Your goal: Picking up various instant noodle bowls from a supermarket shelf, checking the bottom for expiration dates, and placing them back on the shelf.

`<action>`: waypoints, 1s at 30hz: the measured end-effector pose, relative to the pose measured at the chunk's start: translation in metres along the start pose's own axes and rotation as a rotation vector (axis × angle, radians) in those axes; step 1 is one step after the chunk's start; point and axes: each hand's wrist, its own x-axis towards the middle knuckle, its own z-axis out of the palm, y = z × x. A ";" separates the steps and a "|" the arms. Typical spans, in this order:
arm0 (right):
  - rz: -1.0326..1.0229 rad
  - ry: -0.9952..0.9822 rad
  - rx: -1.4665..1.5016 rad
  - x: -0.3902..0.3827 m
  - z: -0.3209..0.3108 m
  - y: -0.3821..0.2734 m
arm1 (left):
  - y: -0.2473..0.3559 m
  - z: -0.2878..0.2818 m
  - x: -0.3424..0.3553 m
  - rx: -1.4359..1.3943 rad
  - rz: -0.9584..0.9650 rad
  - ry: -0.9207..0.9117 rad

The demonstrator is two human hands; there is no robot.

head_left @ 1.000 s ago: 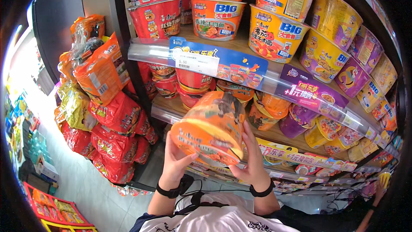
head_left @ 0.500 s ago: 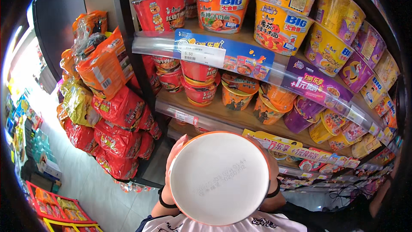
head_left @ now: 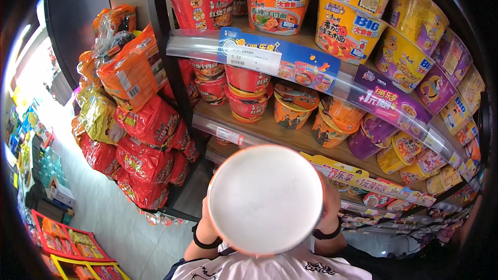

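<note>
I hold 1 noodle bowl (head_left: 265, 199) up close under my face, its white round bottom turned toward me, in front of the lower shelf (head_left: 290, 140). My left hand (head_left: 206, 212) is almost wholly hidden behind the bowl's left edge and my right hand (head_left: 330, 202) behind its right edge; each seems pressed against a side of the bowl, though I cannot tell how the fingers lie. I wear 2 dark wristbands, 1 on the left wrist (head_left: 203, 241) and 1 on the right wrist (head_left: 328, 234). On the top shelf (head_left: 270, 54) I count 2 red bowls (head_left: 205, 5), 1 bowl with a blue label (head_left: 277, 0), 2 yellow bowls (head_left: 350, 26) in front and a row of purple bowls (head_left: 446, 67) running off to the right, too bent by the rim to count. A white price tag (head_left: 250, 58) sits on the blue strip of that shelf's edge. On the lower shelf I see about 4 red bowls (head_left: 248, 93) stacked, 2 orange bowls (head_left: 293, 105) just beside them, then purple and yellow ones farther right. To my left, red bags (head_left: 148, 124) hang in a stack beside the rack, roughly 8 that I can make out, with 2 orange bags (head_left: 129, 70) above them and 1 yellow bag (head_left: 98, 116) beside.
</note>
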 end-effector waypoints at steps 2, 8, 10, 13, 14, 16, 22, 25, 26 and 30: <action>-0.007 0.025 0.012 0.011 -0.004 0.000 | -0.001 0.000 0.005 0.483 0.192 -0.045; 0.192 -0.148 0.007 0.019 -0.013 0.017 | 0.008 -0.007 0.025 0.635 0.111 -0.197; 0.340 -0.051 0.235 0.015 -0.008 0.026 | -0.005 -0.007 0.031 0.512 0.082 -0.161; 0.534 0.117 0.467 0.011 -0.001 0.034 | -0.013 -0.001 0.047 0.579 -0.039 -0.055; 0.574 0.182 0.524 0.012 -0.001 0.037 | -0.013 0.009 0.054 0.473 0.025 -0.065; 0.573 0.294 0.502 0.017 -0.001 0.046 | -0.016 0.015 0.074 0.464 0.059 -0.074; 0.646 0.461 0.584 0.046 -0.015 0.058 | -0.023 0.042 0.118 0.492 0.153 -0.064; 0.665 0.495 0.637 0.060 -0.021 0.071 | -0.020 0.052 0.140 0.440 0.201 -0.062; 0.661 0.476 0.657 0.066 -0.022 0.074 | -0.025 0.045 0.153 0.476 0.180 -0.083; 0.597 0.516 0.657 0.089 -0.026 0.080 | -0.028 0.054 0.173 0.416 0.190 -0.119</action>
